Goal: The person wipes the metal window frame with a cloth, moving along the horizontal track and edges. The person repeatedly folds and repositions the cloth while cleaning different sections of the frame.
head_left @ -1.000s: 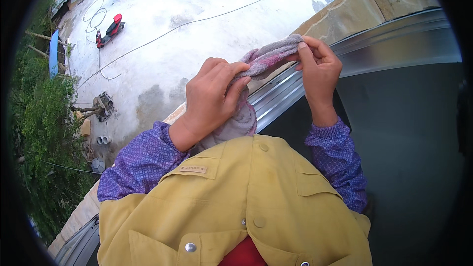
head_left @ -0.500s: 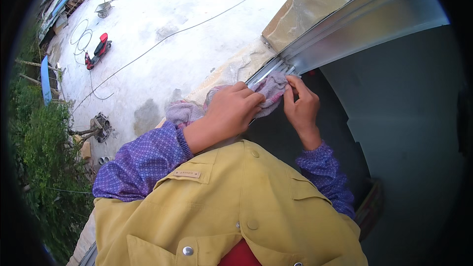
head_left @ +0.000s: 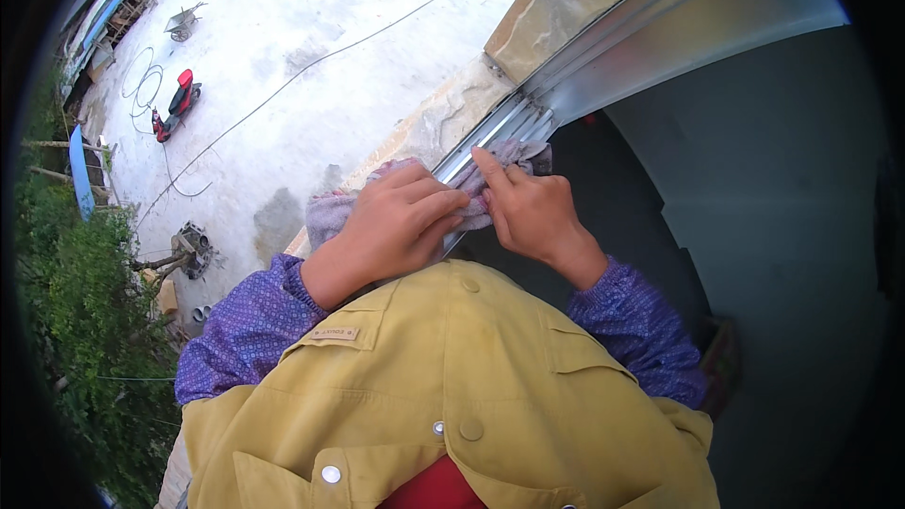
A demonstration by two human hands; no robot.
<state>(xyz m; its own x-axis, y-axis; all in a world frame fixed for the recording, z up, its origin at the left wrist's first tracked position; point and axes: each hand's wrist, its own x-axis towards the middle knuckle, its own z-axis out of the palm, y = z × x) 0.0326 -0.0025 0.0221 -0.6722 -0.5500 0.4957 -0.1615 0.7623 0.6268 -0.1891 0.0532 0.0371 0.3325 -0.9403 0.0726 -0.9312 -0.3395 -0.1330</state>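
A greyish-pink cloth lies bunched across the metal window track, which runs up to the right in shiny parallel rails. My left hand is closed on the cloth over the track, and a loose fold hangs out on the outer side of the sill. Beside it, my right hand has its index finger stretched onto the rails. Its other fingers curl against the cloth's inner part. Some of the cloth is hidden beneath both hands.
Rough stone blocks edge the opening outside. Far below, a pale yard holds a red scooter, a wheelbarrow and a long cable. Green trees stand at left. A dark floor and grey panel lie at right.
My right hand has moved down and left, from pinching the cloth's end to pointing its index finger at the rails. My left hand has shifted slightly left; more track shows.
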